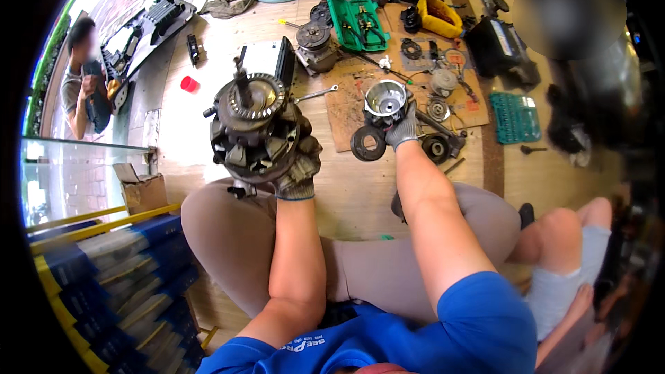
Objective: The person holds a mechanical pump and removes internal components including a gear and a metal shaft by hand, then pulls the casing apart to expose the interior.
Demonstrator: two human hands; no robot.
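My left hand [298, 174], in a grey knit work glove, grips a dark, oily metal shaft assembly [253, 128] from below and the right side. Its shaft points up through a ribbed, bearing-like ring, with chunky metal blocks beneath. My right hand [404, 129], gloved too, reaches forward and is closed on the side of a round silver metal housing [386, 99]. The housing's open bowl faces up. Just left of that hand lies a black ring-shaped disc [368, 143]. Some of the fingers on both hands are hidden behind the parts.
Cardboard [343, 111] on the floor carries several loose parts. Beyond are a compressor [315, 48], an open green tool case [358, 24], a wrench [316, 94] and a yellow container [439, 17]. Blue boxes [131, 284] stack at lower left. People sit at left and right.
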